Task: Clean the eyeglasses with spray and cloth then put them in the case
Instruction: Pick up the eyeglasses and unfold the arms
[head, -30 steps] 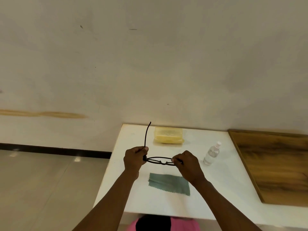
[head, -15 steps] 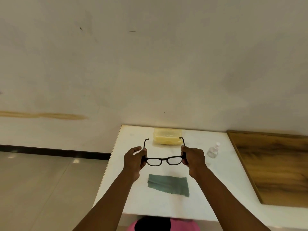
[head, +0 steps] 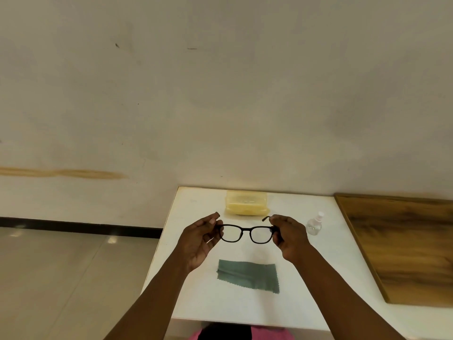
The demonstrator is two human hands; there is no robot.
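Observation:
Black-framed eyeglasses [head: 247, 233] are held up above the white table [head: 196, 298], lenses facing me. My left hand [head: 199, 239] pinches the left end of the frame and my right hand [head: 289, 234] grips the right end. The temples point away, mostly hidden behind my fingers. A green cleaning cloth [head: 248, 275] lies flat on the table below the glasses. A small clear spray bottle [head: 314, 224] stands just right of my right hand. The translucent yellow case [head: 246, 202] sits shut at the table's far edge by the wall.
A dark wooden board [head: 402, 246] lies along the table's right side. The wall rises straight behind the table. Tiled floor lies beyond the table's left edge. Pink clothing shows below the table's near edge.
The glasses went from edge-on with one temple sticking up to both temples unfolded and lenses facing me. Both hands shifted to the frame ends and lifted slightly.

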